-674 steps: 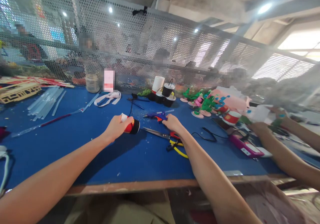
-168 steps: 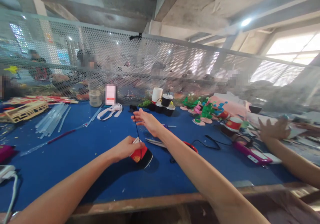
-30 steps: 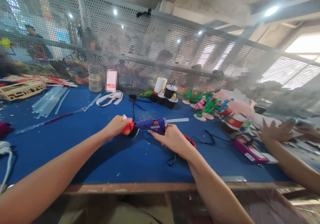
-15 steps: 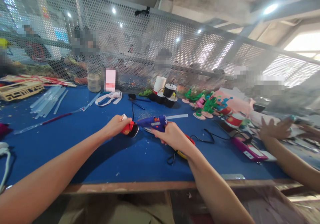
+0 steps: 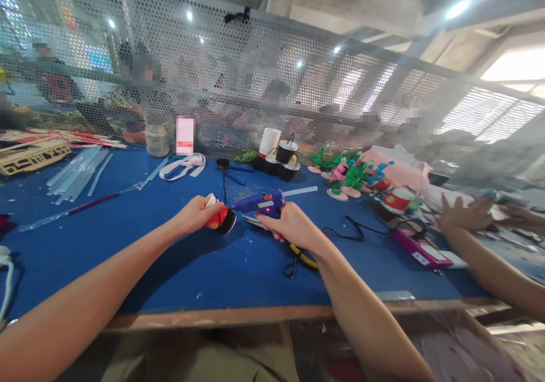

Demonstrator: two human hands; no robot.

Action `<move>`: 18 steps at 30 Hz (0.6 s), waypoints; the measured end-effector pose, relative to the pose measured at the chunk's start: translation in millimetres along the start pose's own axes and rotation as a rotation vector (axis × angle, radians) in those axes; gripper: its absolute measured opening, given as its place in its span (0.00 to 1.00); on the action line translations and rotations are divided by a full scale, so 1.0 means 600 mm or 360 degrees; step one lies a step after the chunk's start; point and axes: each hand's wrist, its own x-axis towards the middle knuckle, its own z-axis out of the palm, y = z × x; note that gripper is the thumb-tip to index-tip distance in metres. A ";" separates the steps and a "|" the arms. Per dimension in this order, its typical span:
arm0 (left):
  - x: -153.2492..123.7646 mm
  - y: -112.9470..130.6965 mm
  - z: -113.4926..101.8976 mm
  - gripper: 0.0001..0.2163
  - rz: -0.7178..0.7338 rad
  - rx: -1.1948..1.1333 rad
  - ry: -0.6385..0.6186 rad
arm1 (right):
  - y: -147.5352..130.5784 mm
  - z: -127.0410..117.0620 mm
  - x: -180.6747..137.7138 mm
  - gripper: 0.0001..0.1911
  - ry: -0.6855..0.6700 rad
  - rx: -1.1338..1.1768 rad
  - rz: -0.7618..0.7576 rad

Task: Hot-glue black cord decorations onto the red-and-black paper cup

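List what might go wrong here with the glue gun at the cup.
1. The glue gun in the right hand has its nozzle at the red and black cup, close to the fingers of the left hand: a slip might burn them.
2. The black string rising from the cup passes near the nozzle and might catch stray glue.

Place: craft workshop.
Near: blue workbench (image 5: 170, 268), glue gun (image 5: 259, 203).
Far left: loose glue sticks (image 5: 76, 172).
Far right: foam flowers (image 5: 349, 177).
Far: mesh screen (image 5: 255, 87), other workers behind it.
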 end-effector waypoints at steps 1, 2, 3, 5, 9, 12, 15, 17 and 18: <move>0.000 0.000 0.000 0.15 0.0012 0.0001 -0.0012 | 0.000 0.000 0.001 0.15 0.0001 -0.0002 0.0005; 0.000 -0.001 0.000 0.15 0.0024 0.0001 -0.0023 | 0.001 0.000 0.001 0.15 0.0003 -0.0005 0.0010; 0.000 -0.001 0.000 0.15 0.0032 0.0001 -0.0030 | 0.002 0.000 0.001 0.16 0.0001 -0.0007 0.0012; 0.000 -0.002 0.000 0.15 0.0034 -0.0005 -0.0036 | 0.003 -0.001 0.000 0.16 -0.0007 -0.0012 0.0002; 0.001 -0.005 0.000 0.15 0.0024 -0.0032 -0.0049 | 0.003 -0.004 -0.003 0.15 -0.0026 -0.0011 -0.0010; 0.004 -0.007 0.001 0.15 0.0000 -0.0056 -0.0051 | 0.002 -0.003 -0.002 0.15 -0.0023 -0.0012 0.0022; 0.005 -0.009 0.000 0.15 -0.0020 -0.0068 -0.0051 | 0.002 -0.002 -0.003 0.15 -0.0022 0.0006 0.0021; 0.005 -0.008 0.000 0.15 -0.0031 -0.0072 -0.0050 | 0.002 -0.001 -0.004 0.14 -0.0040 0.0020 0.0007; 0.005 -0.008 0.000 0.15 -0.0037 -0.0078 -0.0047 | 0.001 0.000 -0.005 0.14 -0.0050 0.0018 -0.0001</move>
